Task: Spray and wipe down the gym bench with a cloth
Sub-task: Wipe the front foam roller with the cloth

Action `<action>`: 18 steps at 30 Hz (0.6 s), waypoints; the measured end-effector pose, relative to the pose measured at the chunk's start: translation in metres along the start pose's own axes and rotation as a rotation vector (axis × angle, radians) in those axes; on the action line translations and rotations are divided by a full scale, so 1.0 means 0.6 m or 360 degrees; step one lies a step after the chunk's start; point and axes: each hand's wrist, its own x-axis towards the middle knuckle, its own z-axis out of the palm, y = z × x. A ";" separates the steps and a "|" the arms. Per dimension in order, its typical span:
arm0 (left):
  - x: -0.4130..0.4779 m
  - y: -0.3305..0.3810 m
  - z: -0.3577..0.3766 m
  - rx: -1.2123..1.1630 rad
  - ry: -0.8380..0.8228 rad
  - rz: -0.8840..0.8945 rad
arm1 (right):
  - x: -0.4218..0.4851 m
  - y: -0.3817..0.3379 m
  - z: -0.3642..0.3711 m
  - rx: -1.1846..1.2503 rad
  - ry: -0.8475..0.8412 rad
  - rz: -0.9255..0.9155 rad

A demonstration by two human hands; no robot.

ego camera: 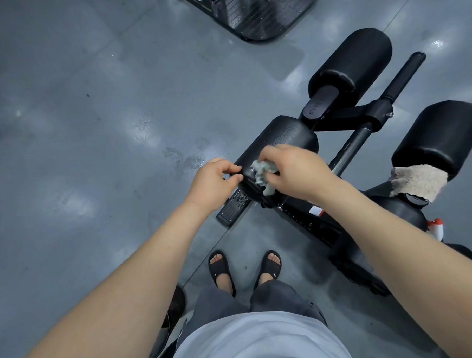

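Nearest to us, below the roller pad (281, 139) we take as our marker, our pale shirt and dark shorts fill the bottom edge. Our black sandals (218, 269) stand on the grey floor (92, 131) just short of the gym bench (296, 218) frame. Below and left of the pad, a dark rounded object (176, 303) is cut off behind our forearm; we cannot tell what it is.

Our left hand (216, 179) is at the pad's near end, thumb and curled fingers pinching its rim. Our right hand (294, 173) lies on the same end, fingers closed round a crumpled grey cloth (264, 175) pressed against the black vinyl. A ribbed footplate (233, 206) juts out just under the pad.

Left of the pad the floor runs wide and open to the picture's edge, with wet smears close by. Right of the pad, a red-and-white spray bottle (437, 229) peeks from behind our right forearm, mostly hidden. Above it, a side pad (438, 137) wears a torn beige wrap (416, 181). Beyond the roller pad stand a far pad (354, 57) and a steel bar (403, 74). Further still, another machine's base (263, 15) is cut by the top edge.
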 end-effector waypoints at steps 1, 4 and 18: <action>0.001 0.000 0.001 0.0005 0.0001 0.0004 | 0.003 0.005 -0.002 -0.0025 0.0053 0.0068; 0.000 0.002 0.003 0.0012 0.0003 -0.0004 | -0.003 -0.007 0.006 0.0065 0.0027 0.0048; 0.005 0.004 -0.005 0.0022 -0.0128 -0.0005 | -0.022 -0.013 -0.006 0.0098 -0.0235 -0.0065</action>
